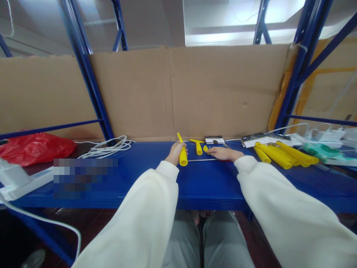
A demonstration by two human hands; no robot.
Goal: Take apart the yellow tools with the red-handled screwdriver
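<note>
A: What is standing behind the blue bench (147, 182)?
B: A cardboard sheet (134, 93) is closing off its back edge. Well left of the loose T-piece (199, 149), a white cable (107, 149) is lying coiled.
A: And the left hand (174, 153)?
B: Just left of the T-piece, it is clamping around a yellow flared piece (183, 158). A slack grip could be letting that twist, I'd judge.
A: What is lying in front of the T-piece?
B: A thin rod (202, 160). A brushing wrist could be setting it rolling.
A: The right hand (222, 153)?
B: Just right of the T-piece, its fingertips are meeting a small yellow piece (205, 149); whether they are pinching it, I can't tell. A slip there could be knocking the T-piece.
A: Farther right?
B: Yellow tubes (275, 156) are lying bunched, well right of the T-piece. A swinging sleeve (279, 193) could be scattering them.
</note>
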